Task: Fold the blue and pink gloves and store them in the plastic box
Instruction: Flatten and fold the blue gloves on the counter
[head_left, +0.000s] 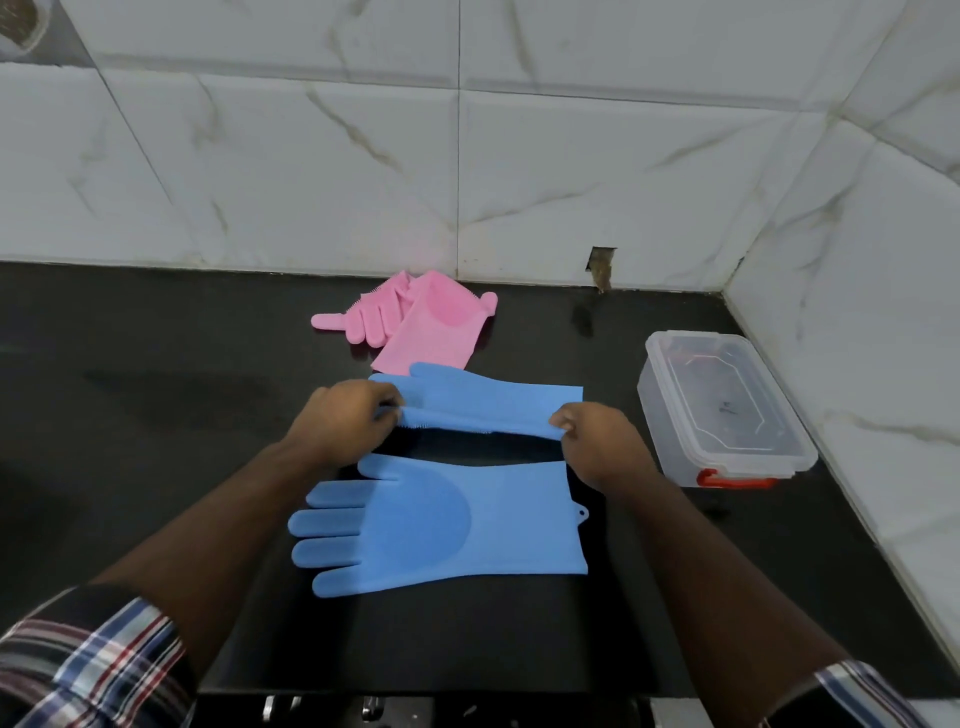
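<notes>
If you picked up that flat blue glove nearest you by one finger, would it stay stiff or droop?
Probably droop: its twin, the far blue glove, bends in a soft fold between the left hand and right hand. The near blue glove looks thin, so likely light. Its rubbery surface may grip rather than slide.

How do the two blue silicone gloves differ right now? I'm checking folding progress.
The far blue silicone glove is pinched at both ends, by the left hand and the right hand, with its near edge lifted; the near blue silicone glove lies untouched. The far one is partly doubled over lengthwise; the near one is spread flat, fingers splayed. Both are on the black counter, fingers pointing left.
</notes>
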